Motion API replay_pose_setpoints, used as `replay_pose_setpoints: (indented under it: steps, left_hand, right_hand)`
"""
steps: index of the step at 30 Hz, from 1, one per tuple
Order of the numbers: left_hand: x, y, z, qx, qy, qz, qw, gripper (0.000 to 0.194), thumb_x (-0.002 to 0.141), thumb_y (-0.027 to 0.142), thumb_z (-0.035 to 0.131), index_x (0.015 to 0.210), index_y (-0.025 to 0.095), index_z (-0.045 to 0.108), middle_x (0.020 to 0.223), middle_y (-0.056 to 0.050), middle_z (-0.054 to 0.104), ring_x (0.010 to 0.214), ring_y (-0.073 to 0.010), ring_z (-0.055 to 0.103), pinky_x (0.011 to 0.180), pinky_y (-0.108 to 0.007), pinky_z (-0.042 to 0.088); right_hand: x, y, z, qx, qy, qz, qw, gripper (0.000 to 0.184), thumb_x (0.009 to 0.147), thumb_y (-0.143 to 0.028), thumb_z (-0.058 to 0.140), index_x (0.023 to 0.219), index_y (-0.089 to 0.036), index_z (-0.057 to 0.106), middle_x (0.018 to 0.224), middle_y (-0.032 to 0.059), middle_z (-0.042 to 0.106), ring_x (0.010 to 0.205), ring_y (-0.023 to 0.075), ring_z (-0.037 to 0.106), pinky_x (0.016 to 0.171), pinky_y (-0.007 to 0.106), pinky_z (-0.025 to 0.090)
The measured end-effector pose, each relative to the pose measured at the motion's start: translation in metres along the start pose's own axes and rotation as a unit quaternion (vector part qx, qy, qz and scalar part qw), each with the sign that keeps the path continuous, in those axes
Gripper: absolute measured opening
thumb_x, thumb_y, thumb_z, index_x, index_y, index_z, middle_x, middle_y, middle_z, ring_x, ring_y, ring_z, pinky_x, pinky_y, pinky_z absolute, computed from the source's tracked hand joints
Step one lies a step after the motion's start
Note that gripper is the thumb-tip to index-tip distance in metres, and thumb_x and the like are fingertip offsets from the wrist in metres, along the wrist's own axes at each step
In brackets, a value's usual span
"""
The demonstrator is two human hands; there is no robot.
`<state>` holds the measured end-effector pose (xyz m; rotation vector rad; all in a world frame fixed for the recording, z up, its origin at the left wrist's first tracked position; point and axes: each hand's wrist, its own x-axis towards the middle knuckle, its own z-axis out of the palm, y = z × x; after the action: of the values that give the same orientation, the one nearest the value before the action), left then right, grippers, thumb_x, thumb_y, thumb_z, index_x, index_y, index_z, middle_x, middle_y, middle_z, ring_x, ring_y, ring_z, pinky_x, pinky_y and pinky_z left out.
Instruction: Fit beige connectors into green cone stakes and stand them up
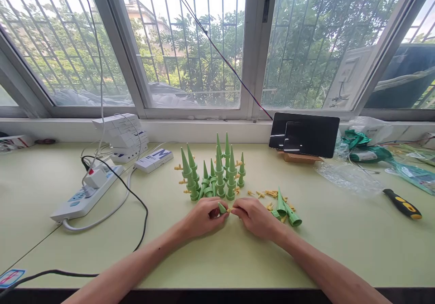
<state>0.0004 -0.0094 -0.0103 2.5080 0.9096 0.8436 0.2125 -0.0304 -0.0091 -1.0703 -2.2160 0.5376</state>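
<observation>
My left hand (203,217) is closed around a green plastic watering spike (222,208), most of it hidden by the fingers. Against it, my right hand (254,215) pinches a small yellow valve (229,210) at the spike's side; whether it is seated cannot be made out. Just beyond the hands stands a cluster of green spikes (219,170), points up, several with yellow valves sticking out sideways. To the right of my right hand, a few loose green cones (292,217) lie or stand by a scatter of yellow valves (271,193).
On the left lie a white power strip (86,197) with cables, a flat white box (154,160) and stacked boxes (127,138). Back right, a black tablet (306,134) leans on a brown box. A screwdriver (403,204) and plastic bags (369,152) are farther right.
</observation>
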Motion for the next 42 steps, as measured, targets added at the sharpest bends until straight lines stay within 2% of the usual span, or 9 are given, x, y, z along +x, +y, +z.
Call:
replay_pose_setpoints:
  steps: [6,10,23,29,31,42]
  left_hand:
    - [0.0008,-0.0012,-0.0011,-0.001,0.009,0.002,1.000,0.012,0.085,0.019,0.058,0.089,0.015,0.069,0.067,0.000,0.060,0.050,-0.0070,0.046,0.050,-0.018,0.038]
    - [0.0004,-0.0035,0.0012,0.002,0.010,0.008,1.000,0.013,0.085,0.019,0.058,0.090,0.015,0.069,0.065,0.001,0.059,0.050,-0.0072,0.046,0.050,-0.018,0.038]
    - [-0.0016,-0.0050,0.0027,0.021,0.007,0.023,0.999,0.013,0.085,0.018,0.056,0.086,0.015,0.069,0.065,0.000,0.059,0.051,-0.0072,0.044,0.050,-0.018,0.037]
    - [0.0000,-0.0022,0.0007,0.008,0.009,0.008,1.000,0.013,0.084,0.017,0.058,0.091,0.015,0.070,0.068,0.000,0.062,0.050,-0.0069,0.046,0.050,-0.018,0.038]
    - [0.0005,-0.0015,0.0002,-0.001,0.012,0.005,1.000,0.012,0.084,0.017,0.059,0.090,0.016,0.070,0.069,0.000,0.062,0.049,-0.0067,0.046,0.049,-0.018,0.039]
    - [-0.0003,-0.0003,0.0001,0.002,0.011,0.017,1.000,0.012,0.084,0.017,0.058,0.088,0.015,0.069,0.067,0.000,0.062,0.050,-0.0067,0.046,0.049,-0.017,0.038]
  right_hand:
    - [-0.0007,0.0024,0.0020,0.039,0.025,-0.002,0.999,0.005,0.092,-0.016,0.058,0.093,-0.019,0.061,0.086,0.0029,0.065,0.079,0.0161,0.058,0.073,0.027,0.043]
    - [-0.0010,0.0042,0.0030,0.043,0.023,-0.003,0.999,0.007,0.090,-0.012,0.058,0.090,-0.019,0.060,0.085,0.0027,0.064,0.079,0.0163,0.058,0.072,0.027,0.044]
    - [-0.0006,0.0024,0.0014,-0.015,-0.002,-0.008,1.000,0.020,0.096,-0.021,0.051,0.078,-0.018,0.059,0.074,0.0028,0.063,0.071,0.0160,0.056,0.066,0.026,0.040]
    - [-0.0010,0.0014,0.0008,0.023,0.018,-0.022,0.999,0.008,0.093,-0.017,0.056,0.092,-0.019,0.063,0.087,0.0040,0.067,0.081,0.0173,0.059,0.074,0.028,0.044]
    - [-0.0015,0.0015,0.0010,0.033,0.022,-0.021,0.999,0.009,0.092,-0.015,0.057,0.097,-0.020,0.063,0.091,0.0039,0.067,0.083,0.0174,0.060,0.075,0.028,0.044]
    - [-0.0023,0.0037,0.0034,0.021,0.004,-0.011,1.000,0.009,0.093,-0.014,0.053,0.087,-0.019,0.058,0.085,0.0036,0.065,0.079,0.0173,0.059,0.072,0.028,0.044]
